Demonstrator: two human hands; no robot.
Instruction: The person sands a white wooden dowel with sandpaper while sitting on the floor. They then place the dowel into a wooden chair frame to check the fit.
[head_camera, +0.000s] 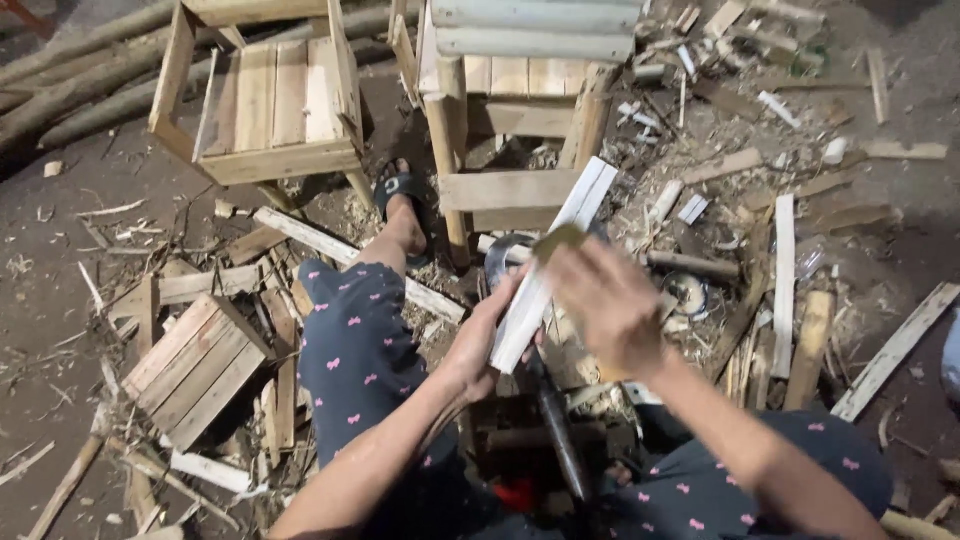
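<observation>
A pale, flat wooden slat (553, 264) stands tilted above the lap, a small blurred yellowish pad (558, 240) against its face.

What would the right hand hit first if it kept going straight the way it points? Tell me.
Probably the pale wooden slat that the left hand holds; the blurred right hand points up-left at it, though depth is unclear.

pale smooth wood slat (545, 275); raw matt wood chairs (270, 100)
</observation>
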